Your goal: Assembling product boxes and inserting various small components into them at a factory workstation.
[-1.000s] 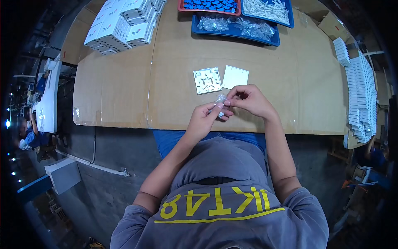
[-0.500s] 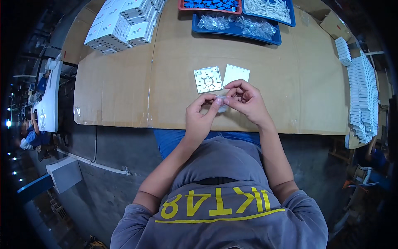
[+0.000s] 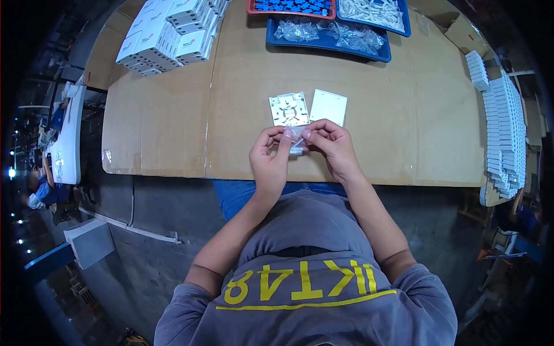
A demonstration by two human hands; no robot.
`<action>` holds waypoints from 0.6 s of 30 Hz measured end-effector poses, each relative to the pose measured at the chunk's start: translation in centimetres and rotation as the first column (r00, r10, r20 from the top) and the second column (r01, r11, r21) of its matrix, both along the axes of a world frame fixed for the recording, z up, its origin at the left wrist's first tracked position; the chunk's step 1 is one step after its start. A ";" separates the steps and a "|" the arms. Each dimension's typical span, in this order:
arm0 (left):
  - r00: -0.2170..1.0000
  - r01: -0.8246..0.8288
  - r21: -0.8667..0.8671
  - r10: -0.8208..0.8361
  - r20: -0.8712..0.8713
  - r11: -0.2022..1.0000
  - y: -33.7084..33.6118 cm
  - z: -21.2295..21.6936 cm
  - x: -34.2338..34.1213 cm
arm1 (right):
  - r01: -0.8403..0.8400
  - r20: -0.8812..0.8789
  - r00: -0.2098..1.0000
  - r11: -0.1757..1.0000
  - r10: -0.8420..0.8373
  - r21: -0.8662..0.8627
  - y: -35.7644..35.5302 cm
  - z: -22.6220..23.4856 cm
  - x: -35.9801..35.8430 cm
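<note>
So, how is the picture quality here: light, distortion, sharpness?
Head view: even light on the cardboard table, no hard glare. Fisheye bends the table edge and darkens the rim. The small clear bag between the left hand and right hand is too small to make out.

1. small bag [image 3: 296, 141]: clear, see-through.
2. plastic base plate [image 3: 288, 109] and flat cover [image 3: 328, 106]: white.
3. counter [image 3: 167, 115]: tan cardboard brown.
4. tray [image 3: 329, 41]: blue; neighbouring tray [image 3: 251, 10]: red.
5. stacked boxes [image 3: 167, 34]: white.
6. sweatshirt [image 3: 311, 277]: grey, yellow lettering.
</note>
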State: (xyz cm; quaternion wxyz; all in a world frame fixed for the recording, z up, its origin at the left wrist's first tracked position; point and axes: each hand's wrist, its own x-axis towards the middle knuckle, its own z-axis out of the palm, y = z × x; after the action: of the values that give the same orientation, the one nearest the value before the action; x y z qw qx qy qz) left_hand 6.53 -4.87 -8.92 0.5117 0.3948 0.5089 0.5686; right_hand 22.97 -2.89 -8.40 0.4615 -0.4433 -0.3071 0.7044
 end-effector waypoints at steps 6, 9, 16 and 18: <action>1.000 0.002 0.022 -0.002 0.010 1.000 0.1 0.1 0.0 | -0.006 -0.104 0.995 0.997 -0.003 -0.080 -0.2 0.2 -0.1; 0.998 -0.006 0.014 0.006 0.061 1.000 0.0 0.1 0.1 | 0.004 -0.161 0.987 0.994 -0.022 -0.112 -0.2 0.2 -0.3; 0.999 -0.016 0.052 0.014 0.047 0.999 -0.2 -0.6 0.0 | -0.044 -0.138 0.990 0.999 0.039 -0.032 -0.3 -0.3 -0.3; 0.999 -0.022 0.065 0.020 0.043 0.998 -0.2 -0.7 0.1 | -0.042 -0.131 0.991 0.999 0.039 -0.019 -0.3 -0.1 -0.4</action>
State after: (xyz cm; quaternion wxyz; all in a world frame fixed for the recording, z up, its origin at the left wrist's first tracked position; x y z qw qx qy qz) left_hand 6.62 -5.04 -9.65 0.5031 0.3938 0.4832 0.5986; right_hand 22.53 -3.20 -8.55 0.4613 -0.3947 -0.2775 0.7446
